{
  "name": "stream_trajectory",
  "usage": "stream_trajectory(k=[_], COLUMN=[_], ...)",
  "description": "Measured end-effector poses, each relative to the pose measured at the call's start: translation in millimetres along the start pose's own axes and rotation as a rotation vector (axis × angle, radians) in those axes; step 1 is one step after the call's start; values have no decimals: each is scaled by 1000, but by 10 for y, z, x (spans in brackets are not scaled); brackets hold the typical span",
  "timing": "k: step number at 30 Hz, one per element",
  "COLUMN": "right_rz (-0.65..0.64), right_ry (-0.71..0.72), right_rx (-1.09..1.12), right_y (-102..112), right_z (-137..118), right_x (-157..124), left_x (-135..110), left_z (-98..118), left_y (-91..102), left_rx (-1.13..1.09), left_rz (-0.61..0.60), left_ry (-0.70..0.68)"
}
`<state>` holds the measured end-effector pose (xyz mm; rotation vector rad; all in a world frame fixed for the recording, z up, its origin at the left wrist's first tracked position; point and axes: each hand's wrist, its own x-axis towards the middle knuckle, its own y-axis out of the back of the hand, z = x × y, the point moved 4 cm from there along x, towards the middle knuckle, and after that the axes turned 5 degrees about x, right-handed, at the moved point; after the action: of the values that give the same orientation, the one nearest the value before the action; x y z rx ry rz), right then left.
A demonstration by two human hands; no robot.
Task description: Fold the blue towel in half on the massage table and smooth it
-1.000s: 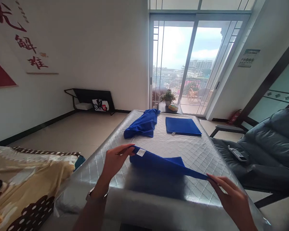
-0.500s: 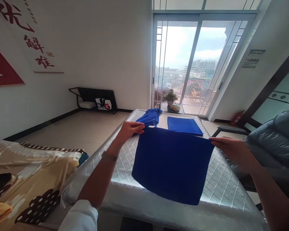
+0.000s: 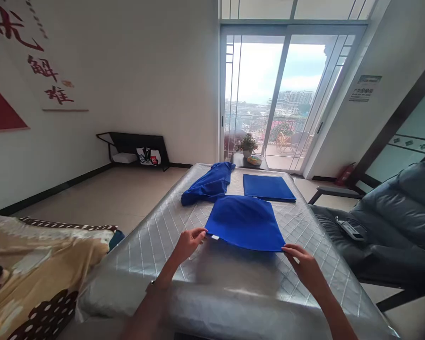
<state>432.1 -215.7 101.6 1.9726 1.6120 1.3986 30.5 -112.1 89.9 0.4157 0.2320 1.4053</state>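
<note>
A limp, lightweight royal-blue microfibre towel [image 3: 244, 223] sits domed near the middle of the silver quilted mattress [image 3: 141, 264], its near corners pinched by the fingers [image 3: 199, 232] of the left hand [image 3: 188, 244] and right hand [image 3: 304, 267] — soft cloth, best held at those corners.

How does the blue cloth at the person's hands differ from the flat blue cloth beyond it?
The near blue cloth is held at its edge by the left hand and right hand, and bulges; the far blue cloth lies flat, untouched. Both are bright blue, roughly square.
</note>
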Motion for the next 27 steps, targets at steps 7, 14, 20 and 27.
stream_trajectory(k=[7, 14, 20, 27], right_rz=[-73, -113, -165, -196], right_ry=[-164, -179, -169, -158], right_rx=[63, 19, -82, -129], right_y=[-463, -443, -447, -428], right_z=[402, 423, 334, 269], right_x=[-410, -542, -623, -629], left_x=[-126, -271, -408, -499], left_z=[-397, -360, -378, -357], left_y=[-306, -319, -352, -415], left_rx=[373, 476, 625, 720], left_rz=[89, 118, 134, 158], left_ry=[64, 143, 144, 82])
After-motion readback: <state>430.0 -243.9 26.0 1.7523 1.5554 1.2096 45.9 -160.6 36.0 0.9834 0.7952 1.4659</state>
